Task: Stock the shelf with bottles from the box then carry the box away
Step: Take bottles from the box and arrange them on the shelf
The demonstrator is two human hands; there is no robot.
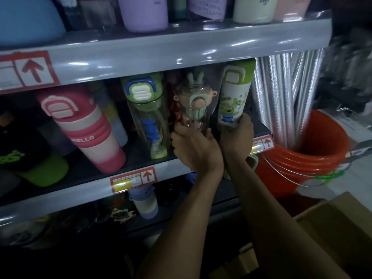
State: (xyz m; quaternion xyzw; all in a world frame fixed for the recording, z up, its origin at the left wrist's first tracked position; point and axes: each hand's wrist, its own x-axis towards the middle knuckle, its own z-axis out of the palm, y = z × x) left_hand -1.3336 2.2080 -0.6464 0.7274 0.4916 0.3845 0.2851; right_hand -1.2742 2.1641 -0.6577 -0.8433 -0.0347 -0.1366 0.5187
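My left hand [193, 146] grips the bunny-lidded bottle [194, 101]; my right hand [237, 135] clasps the alien-print bottle [231, 101]. I'd seat both upright on the shelf [90, 190] before letting go.

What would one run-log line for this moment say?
stocking shelf | left hand grips clear rabbit-eared bottle | right hand grips white green-lidded bottle | cardboard box lower right

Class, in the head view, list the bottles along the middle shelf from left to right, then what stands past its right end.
From the left: pink bottle → blue-lidded clear bottle → bunny-eared bottle, held by the left hand → alien bottle, held by the right hand → silver rolls in the orange bucket.
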